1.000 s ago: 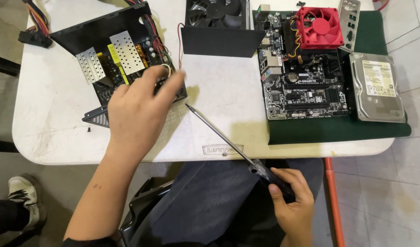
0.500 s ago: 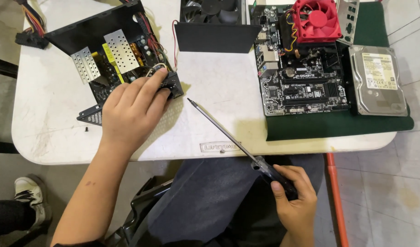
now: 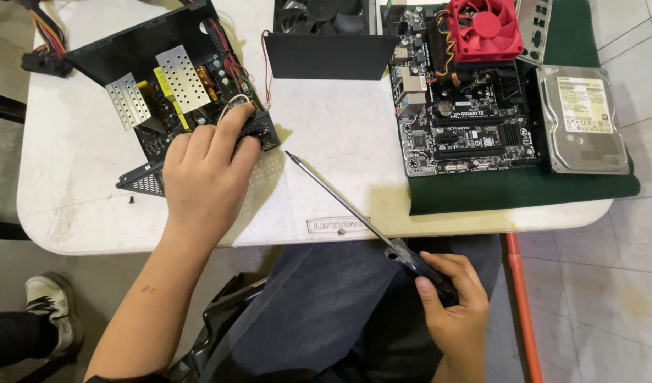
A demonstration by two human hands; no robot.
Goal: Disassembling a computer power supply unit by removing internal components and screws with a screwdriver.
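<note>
A person sits at a white desk point(image 3: 78, 177), seen from above by a head-worn camera. The left hand point(image 3: 204, 174) lies palm down at about ten o'clock from the centre of the view, fingers curled over the near corner of an opened computer power supply point(image 3: 163, 85). This is a black metal box with silver heat sinks, yellow parts and coloured wires showing inside. The fingertips press on its black edge; the hand grips nothing that can be seen, it only rests there.

The right hand point(image 3: 446, 298) is at about five o'clock, below the desk edge and over the person's lap in dark trousers point(image 3: 319, 312). It is closed around the black handle of a long screwdriver point(image 3: 340, 202). The screwdriver's long axis runs diagonally: handle at five o'clock, thin metal shaft rising over the desk edge, tip pointing toward eleven o'clock. The tip sits above the bare desk, just right of the power supply and apart from it; whether it touches the surface cannot be told.

At twelve o'clock stands a black case fan housing point(image 3: 329, 53). At one to two o'clock a black motherboard point(image 3: 468, 120) with a red cooling fan point(image 3: 485, 28) lies on a dark green mat point(image 3: 525, 188), and a silver hard drive point(image 3: 581, 117) lies just right of it on the same mat. A small dark screw point(image 3: 131, 201) lies on the desk at nine o'clock. A white shoe point(image 3: 49, 312) shows on the floor at seven o'clock.
</note>
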